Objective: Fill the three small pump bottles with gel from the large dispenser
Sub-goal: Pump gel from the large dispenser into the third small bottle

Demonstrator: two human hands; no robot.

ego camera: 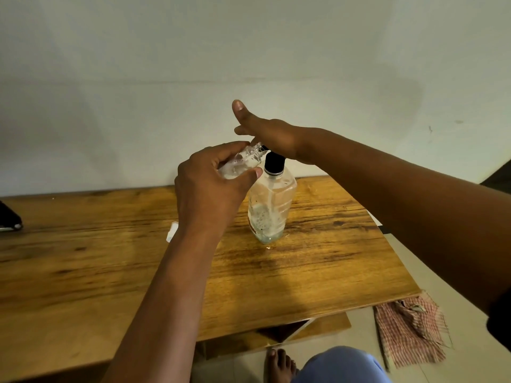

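The large clear dispenser (272,205) stands upright on the wooden table (83,258), with a black pump collar and a little foamy gel at its bottom. My right hand (272,135) lies flat on the pump head, palm down, fingers stretched out and apart. My left hand (213,186) grips a small clear bottle (243,161), tilted with its open neck at the pump's spout. White gel shows inside the small bottle. The other small bottles are not in view.
A white object (172,231) peeks out from behind my left forearm on the table. A dark device (9,218) lies at the table's left edge. A red checked cloth (412,333) lies on the floor at the right, near my bare foot (279,364).
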